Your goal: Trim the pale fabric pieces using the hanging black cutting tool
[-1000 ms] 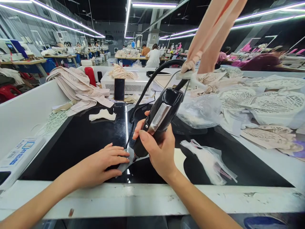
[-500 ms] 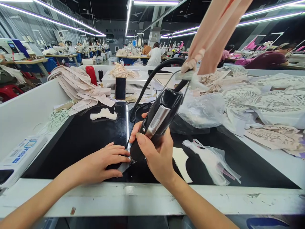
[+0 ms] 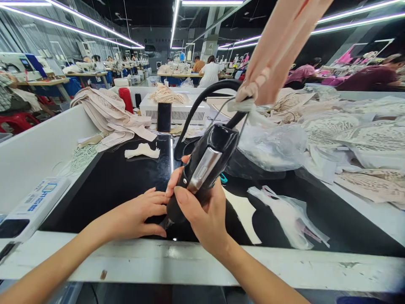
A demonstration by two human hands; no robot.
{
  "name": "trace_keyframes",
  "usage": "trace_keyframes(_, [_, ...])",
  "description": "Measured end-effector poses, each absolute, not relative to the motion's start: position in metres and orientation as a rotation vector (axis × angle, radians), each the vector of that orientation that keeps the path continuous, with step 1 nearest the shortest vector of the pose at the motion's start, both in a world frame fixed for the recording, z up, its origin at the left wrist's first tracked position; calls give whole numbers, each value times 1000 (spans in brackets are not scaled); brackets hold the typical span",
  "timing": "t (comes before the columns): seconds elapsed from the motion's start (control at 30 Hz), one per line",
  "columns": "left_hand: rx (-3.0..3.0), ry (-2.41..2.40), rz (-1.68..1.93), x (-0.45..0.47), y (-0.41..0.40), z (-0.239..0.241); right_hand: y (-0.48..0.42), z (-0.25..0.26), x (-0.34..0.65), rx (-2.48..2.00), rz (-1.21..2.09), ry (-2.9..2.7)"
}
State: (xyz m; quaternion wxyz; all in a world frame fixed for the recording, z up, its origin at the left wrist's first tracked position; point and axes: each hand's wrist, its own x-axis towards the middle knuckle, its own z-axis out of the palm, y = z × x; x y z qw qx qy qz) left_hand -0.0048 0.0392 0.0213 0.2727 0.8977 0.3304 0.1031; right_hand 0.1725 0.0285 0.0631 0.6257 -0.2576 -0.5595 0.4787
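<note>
Blue characters mark a white box (image 3: 19,226) lying well to the left of the right hand (image 3: 204,207) and its grip on a black handheld tool (image 3: 205,160). An outlined blue emblem (image 3: 48,188) sits beside the bold lettering, with smaller grey print alongside; none can be read with certainty. Far beyond the grip, a pale notice (image 3: 211,47) with a triangular mark stands on a pillar (image 3: 214,27), while left of it faint wall lettering (image 3: 169,42) is too small to make out.
</note>
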Motion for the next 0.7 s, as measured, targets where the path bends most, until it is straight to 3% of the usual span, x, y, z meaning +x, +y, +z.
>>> trace_keyframes(0.7, [2651,888,362,19,42,6,49,60,212,-654,862,-1146])
